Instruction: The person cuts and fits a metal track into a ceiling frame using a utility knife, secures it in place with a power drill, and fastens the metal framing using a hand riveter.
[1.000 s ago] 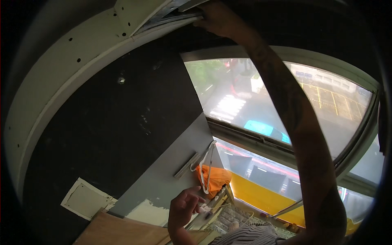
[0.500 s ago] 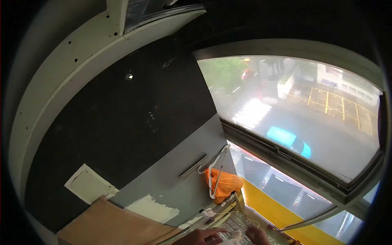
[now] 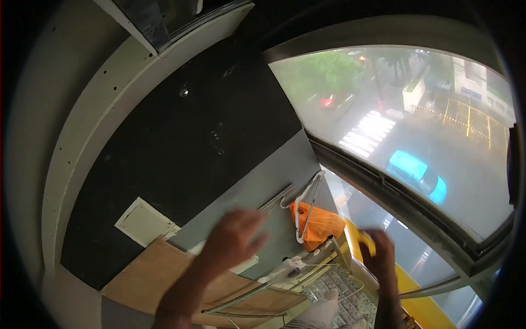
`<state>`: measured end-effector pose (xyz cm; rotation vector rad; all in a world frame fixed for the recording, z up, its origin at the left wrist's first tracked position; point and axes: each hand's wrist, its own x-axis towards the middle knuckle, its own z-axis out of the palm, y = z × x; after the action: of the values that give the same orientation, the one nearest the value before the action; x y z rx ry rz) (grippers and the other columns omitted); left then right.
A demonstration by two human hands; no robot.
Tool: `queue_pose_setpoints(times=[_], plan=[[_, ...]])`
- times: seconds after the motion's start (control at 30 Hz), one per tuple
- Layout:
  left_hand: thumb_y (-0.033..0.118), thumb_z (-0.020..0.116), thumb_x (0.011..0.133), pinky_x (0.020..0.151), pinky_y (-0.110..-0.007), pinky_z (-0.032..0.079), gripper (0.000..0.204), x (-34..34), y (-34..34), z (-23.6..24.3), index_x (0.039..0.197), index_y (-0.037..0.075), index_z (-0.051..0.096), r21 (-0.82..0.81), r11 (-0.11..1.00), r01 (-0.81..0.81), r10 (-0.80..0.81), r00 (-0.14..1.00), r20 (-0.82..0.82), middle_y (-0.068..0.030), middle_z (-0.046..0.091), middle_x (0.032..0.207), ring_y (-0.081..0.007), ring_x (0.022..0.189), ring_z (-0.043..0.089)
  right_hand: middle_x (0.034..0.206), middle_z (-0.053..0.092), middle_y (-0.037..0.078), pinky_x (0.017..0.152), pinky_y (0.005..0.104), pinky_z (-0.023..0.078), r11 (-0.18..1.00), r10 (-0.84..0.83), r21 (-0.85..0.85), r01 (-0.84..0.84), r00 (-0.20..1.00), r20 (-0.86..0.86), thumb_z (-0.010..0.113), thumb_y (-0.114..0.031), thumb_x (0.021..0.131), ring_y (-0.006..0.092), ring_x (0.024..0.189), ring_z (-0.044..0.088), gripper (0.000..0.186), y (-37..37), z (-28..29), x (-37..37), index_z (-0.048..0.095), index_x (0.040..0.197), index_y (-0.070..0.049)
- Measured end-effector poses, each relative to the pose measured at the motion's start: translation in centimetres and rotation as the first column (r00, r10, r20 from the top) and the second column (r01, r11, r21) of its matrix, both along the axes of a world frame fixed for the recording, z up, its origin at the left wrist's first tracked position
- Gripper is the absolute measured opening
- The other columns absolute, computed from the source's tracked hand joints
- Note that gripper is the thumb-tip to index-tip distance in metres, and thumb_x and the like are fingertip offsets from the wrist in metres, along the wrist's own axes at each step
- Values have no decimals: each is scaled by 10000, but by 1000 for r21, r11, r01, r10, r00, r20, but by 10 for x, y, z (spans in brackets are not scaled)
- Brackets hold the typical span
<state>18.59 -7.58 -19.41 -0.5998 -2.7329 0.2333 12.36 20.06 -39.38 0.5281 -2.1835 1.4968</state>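
Both bare hands are raised in front of me. My left hand (image 3: 231, 239) is blurred by motion, its thumb apart from the fingers, with nothing visible in it; it is in front of the grey lower wall. My right hand (image 3: 379, 253) curves with thumb and fingers apart; the yellow panel (image 3: 408, 278) shows through the gap. Between the hands, farther off, hangs an orange plastic bag (image 3: 320, 225) with a white clothes hanger (image 3: 300, 230) over it. Neither hand appears to touch them.
A large window (image 3: 339, 118) at the right overlooks a street with a bright blue car (image 3: 408, 164). A brown board (image 3: 148, 274) and a metal rail (image 3: 241, 299) lie below left. The wall (image 3: 181, 148) is black above, with a pale panel (image 3: 143, 222). Patterned floor (image 3: 318, 288) shows below.
Both hands have risen from the lower edge and moved apart, the left to the left, the right to the right. The view has shifted, showing more of the floor and rail.
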Motion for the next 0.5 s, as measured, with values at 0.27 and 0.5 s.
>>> queue_pose_setpoints(times=[0.27,0.5], plan=[[202,649,796,880,-382,447,350,-114,47,179,1065,-20,618,-506,804,-314,-337,461,-821,-116,590,1024,-260,986,552,1069,593,141,809,387,513,935,-353,-335,114,356,-865,620,-50,783,300,961,600,388,-100,336,-157,577,1167,-92],[146,625,706,837,-320,439,186,-146,35,223,814,2,671,-442,532,-723,-413,234,-880,-94,616,875,-208,919,561,1185,522,261,971,411,423,948,-207,-157,277,162,-965,534,-68,802,365,1121,518,462,-151,413,-236,471,1221,115]])
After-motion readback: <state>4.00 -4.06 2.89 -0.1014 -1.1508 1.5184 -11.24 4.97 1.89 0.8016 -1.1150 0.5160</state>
